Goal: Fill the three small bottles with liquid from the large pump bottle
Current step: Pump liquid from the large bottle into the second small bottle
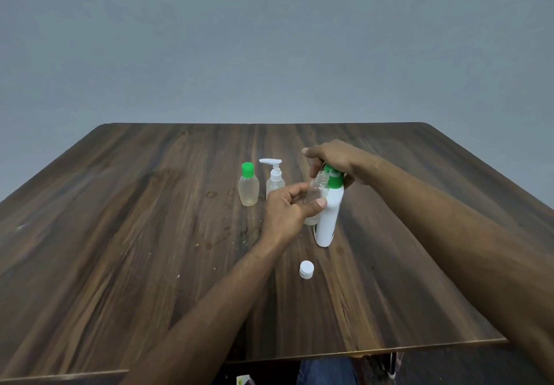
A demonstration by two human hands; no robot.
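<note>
Gripping an uncapped clear small bottle (315,193), your left hand (289,212) curls fingers and thumb around it, tilting its neck against the white large pump bottle (329,213) standing on the tabletop (120,234). Your right hand (335,159) closes over the green pump head (335,178). A white cap (306,269) lies nearer you.

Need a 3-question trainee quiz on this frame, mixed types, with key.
1. True or false: the white cap lies on the table, apart from every bottle.
2. Which hand holds the open small bottle at the big pump bottle? A left B right
3. Fill in: the capped bottle beside the small pump bottle has a ___ cap.

Key: 1 true. 2 A; the left hand holds it, the right hand is on the pump. 3 green.
</note>
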